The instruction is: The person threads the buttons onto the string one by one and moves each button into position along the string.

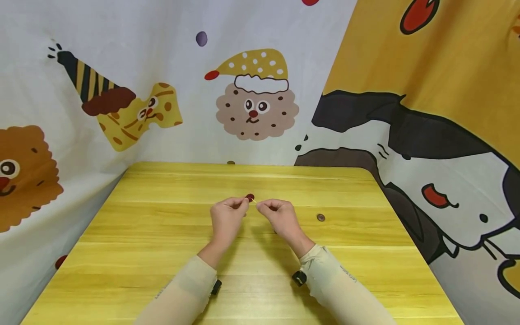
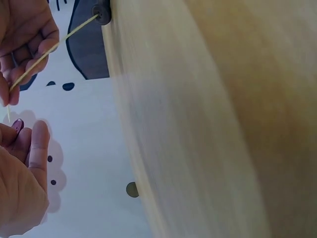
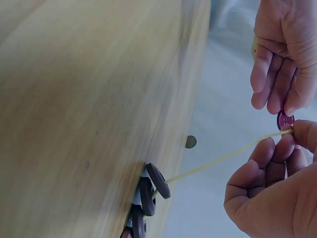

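Observation:
Between thumb and fingertips my left hand (image 1: 227,219) pinches a dark red button (image 1: 250,197). Close on its right, my right hand (image 1: 282,219) pinches a thin yellow cord (image 3: 218,161) near one end. That short end points at the button's face in the right wrist view; whether it passes through a hole I cannot tell. From the right hand the cord runs down to several dark brown buttons (image 3: 147,196), the top one tilted with the cord through it. The left wrist view shows a brown button (image 2: 102,12) at the cord's far end.
Both hands are above a yellow wood-grain table (image 1: 162,253). A brown button (image 1: 321,217) is seen on it, right of the right hand. Behind the table's far edge hangs a cloth (image 1: 170,27) printed with cartoon figures.

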`<action>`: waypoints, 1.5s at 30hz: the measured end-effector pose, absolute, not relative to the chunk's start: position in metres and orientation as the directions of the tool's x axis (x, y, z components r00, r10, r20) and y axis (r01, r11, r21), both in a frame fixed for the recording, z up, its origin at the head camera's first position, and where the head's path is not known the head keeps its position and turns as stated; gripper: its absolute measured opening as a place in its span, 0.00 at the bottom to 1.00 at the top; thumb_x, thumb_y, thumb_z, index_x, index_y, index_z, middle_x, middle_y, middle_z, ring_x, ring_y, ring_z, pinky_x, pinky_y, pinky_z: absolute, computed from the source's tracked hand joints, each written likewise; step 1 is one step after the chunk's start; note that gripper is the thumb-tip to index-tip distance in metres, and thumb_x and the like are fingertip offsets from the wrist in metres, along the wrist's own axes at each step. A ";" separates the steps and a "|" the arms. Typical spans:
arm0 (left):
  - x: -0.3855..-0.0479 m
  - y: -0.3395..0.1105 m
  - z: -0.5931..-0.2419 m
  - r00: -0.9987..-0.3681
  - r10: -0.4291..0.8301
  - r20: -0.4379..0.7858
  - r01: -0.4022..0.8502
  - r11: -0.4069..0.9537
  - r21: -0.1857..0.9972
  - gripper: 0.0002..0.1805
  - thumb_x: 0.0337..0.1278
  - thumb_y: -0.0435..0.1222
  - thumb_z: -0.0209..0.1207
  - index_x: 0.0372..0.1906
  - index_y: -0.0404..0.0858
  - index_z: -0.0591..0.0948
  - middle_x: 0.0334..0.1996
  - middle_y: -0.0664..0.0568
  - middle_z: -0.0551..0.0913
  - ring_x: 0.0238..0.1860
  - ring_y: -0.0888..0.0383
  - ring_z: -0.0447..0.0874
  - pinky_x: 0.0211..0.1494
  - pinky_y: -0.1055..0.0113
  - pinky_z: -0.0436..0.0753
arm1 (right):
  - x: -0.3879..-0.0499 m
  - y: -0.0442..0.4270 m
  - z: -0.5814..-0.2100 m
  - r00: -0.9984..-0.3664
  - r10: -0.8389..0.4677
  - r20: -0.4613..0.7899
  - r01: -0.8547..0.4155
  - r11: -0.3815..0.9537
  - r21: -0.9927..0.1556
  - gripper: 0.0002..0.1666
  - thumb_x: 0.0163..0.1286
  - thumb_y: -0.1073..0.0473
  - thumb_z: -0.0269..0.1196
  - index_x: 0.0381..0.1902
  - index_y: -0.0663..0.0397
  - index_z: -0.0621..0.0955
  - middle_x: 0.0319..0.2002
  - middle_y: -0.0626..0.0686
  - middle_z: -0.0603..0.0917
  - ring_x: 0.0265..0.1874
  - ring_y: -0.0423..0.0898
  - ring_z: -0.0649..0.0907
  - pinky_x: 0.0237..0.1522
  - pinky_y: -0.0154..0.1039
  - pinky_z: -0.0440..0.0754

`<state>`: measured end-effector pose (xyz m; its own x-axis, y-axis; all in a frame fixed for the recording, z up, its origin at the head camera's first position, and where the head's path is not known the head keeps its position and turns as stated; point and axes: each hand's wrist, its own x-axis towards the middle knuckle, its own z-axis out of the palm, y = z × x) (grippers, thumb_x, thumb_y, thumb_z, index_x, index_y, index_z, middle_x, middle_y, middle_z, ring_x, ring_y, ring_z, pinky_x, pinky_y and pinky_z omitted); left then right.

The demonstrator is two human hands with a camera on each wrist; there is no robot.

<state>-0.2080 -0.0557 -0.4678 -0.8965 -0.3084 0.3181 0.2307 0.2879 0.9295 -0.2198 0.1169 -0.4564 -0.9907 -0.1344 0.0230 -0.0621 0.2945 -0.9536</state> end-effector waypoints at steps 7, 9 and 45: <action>-0.208 -0.052 -0.469 -0.886 -0.306 0.347 0.241 0.335 0.911 0.04 0.63 0.34 0.72 0.35 0.39 0.95 0.29 0.47 0.94 0.25 0.61 0.89 0.23 0.76 0.80 | -0.220 0.116 -0.457 -0.992 -0.128 0.003 -0.039 0.281 -0.959 0.12 0.74 0.48 0.72 0.39 0.49 0.93 0.38 0.53 0.92 0.11 0.39 0.66 0.22 0.33 0.72; -0.208 -0.051 -0.469 -0.881 -0.304 0.363 0.250 0.353 0.902 0.04 0.63 0.34 0.72 0.34 0.39 0.95 0.30 0.47 0.94 0.26 0.60 0.90 0.23 0.77 0.80 | -0.220 0.116 -0.457 -0.992 -0.127 0.001 -0.037 0.282 -0.959 0.12 0.74 0.48 0.72 0.38 0.48 0.93 0.35 0.50 0.91 0.11 0.39 0.65 0.20 0.33 0.70; -0.204 -0.046 -0.470 -0.695 -0.057 0.717 0.509 0.665 0.546 0.03 0.59 0.29 0.73 0.35 0.33 0.94 0.31 0.43 0.94 0.28 0.53 0.95 0.27 0.70 0.89 | -0.221 0.119 -0.460 -0.990 -0.139 0.012 -0.051 0.285 -0.957 0.13 0.77 0.48 0.68 0.43 0.47 0.94 0.38 0.57 0.91 0.17 0.42 0.66 0.49 0.40 0.82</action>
<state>-0.2040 -0.0455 -0.4704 -0.6945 -0.0573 0.7172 0.5094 0.6647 0.5465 -0.2207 0.1191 -0.4604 -0.9903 -0.1388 0.0116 -0.0512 0.2854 -0.9570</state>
